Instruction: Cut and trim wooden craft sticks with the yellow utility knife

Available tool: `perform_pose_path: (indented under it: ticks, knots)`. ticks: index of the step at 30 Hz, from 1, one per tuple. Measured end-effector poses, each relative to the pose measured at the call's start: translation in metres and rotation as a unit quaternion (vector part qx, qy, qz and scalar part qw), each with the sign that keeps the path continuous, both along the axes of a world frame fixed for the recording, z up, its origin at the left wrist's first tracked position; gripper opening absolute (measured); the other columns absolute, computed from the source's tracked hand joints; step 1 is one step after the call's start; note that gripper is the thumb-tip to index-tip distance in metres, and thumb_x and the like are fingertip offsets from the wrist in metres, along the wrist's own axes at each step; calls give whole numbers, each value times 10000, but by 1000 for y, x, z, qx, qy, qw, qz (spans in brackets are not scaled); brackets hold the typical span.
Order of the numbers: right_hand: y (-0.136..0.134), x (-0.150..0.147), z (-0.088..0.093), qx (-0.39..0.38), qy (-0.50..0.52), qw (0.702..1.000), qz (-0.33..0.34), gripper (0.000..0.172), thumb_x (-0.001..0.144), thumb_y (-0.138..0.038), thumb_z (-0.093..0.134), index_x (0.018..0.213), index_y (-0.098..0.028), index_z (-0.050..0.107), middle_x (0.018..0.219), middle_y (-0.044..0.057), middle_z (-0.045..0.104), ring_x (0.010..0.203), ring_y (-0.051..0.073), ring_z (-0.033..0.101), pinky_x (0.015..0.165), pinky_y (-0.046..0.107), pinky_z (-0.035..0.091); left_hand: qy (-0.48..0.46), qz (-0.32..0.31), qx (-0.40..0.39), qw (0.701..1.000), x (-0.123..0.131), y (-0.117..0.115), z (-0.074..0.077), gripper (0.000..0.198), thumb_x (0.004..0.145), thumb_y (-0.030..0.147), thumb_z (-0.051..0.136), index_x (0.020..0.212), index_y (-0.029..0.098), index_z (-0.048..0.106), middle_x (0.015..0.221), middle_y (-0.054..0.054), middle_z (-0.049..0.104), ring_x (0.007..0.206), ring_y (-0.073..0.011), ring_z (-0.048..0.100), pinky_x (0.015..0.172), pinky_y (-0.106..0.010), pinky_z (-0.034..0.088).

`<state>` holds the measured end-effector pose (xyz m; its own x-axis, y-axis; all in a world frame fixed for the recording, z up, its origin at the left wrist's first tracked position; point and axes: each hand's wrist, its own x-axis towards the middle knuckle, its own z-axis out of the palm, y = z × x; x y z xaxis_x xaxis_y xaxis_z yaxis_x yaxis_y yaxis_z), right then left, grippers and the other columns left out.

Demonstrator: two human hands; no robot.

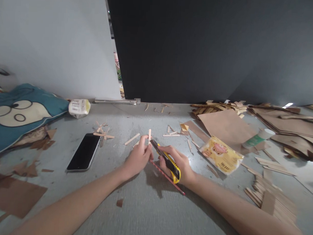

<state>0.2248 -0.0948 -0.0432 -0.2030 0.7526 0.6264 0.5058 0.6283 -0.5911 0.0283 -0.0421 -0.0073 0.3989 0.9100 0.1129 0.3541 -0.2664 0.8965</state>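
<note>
Pinched upright in the fingers of my left hand (139, 157) is a small wooden craft stick (149, 133). My right hand (181, 164) is wrapped round a yellow and black utility knife (170, 162), whose front end points up and left, close to the stick. Whether the blade touches the wood I cannot tell. A thin red patterned pencil (167, 177) slants below the knife, its far end near my left fingertips and part of it behind my right hand. Short stick pieces (132, 139) lie on the grey table just beyond my left hand.
On the left are a phone (83, 152), crossed sticks (104, 134), a blue cushion (28, 113) and brown scraps (15, 191). To the right lie a yellow packet (221, 154), a green-and-white tube (258, 138), cardboard (225, 125) and a pile of sticks (274, 197). A dark panel (212, 47) stands behind.
</note>
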Motion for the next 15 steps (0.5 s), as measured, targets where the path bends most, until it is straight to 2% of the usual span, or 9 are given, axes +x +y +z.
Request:
perform_pose_path:
  ticks: [7,15]
  knots:
    - [0,0,0,0,1,1000,3,383,953,-211,687,1320,-264,591,998,70,753,726,184,705,680,337,622,7,-1,0,1000,0,0,0,361,1052,471,406,1306,218,446,644,46,656,605,-199,658,625,-309,462]
    - [-1,-3,4,1,9,1000,-4,318,976,-207,637,1283,-269,586,946,41,745,689,166,705,643,303,602,6,-6,-6,1000,0,1,0,359,1053,484,408,1303,229,444,649,49,647,606,-192,653,615,-301,464]
